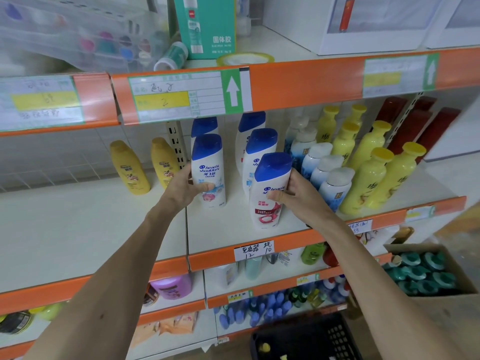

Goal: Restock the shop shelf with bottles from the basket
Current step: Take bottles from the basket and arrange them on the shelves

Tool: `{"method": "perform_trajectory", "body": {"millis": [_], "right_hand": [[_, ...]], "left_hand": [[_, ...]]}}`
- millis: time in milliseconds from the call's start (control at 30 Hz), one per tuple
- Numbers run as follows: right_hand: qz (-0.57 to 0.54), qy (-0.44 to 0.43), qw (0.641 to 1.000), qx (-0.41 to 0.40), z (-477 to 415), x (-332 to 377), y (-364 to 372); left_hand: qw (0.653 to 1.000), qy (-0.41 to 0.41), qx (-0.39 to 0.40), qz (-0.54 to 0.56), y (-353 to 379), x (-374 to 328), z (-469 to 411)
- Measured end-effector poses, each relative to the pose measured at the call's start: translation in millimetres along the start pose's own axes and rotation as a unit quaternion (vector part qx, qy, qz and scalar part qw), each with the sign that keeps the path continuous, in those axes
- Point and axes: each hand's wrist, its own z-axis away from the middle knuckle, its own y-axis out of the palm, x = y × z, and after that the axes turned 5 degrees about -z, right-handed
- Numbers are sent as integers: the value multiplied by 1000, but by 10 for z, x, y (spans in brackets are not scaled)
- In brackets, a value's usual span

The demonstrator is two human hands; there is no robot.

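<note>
Bottle — "head & shoulders"; tag — 2

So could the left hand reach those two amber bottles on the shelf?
Probably yes: the amber bottles stand just left of the left hand, with bare shelf before them. It grips a white bottle, though.

Two slim arms of one person, bare along their whole visible length. The left forearm has a small mole near the elbow; the right forearm has a fainter mark. The left hand and right hand have bare fingers and short thumbnails
</note>
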Motion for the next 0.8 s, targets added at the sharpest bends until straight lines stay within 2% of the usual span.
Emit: {"method": "perform_trajectory", "body": {"millis": [533,800], "right_hand": [[-23,-10,1000,-18,75,-53,23],[-34,-5,999,-13,59,-35,19]], "left_hand": [[999,-2,-49,-3,85,52,32],[1000,-1,-24,3,56,46,26]]}}
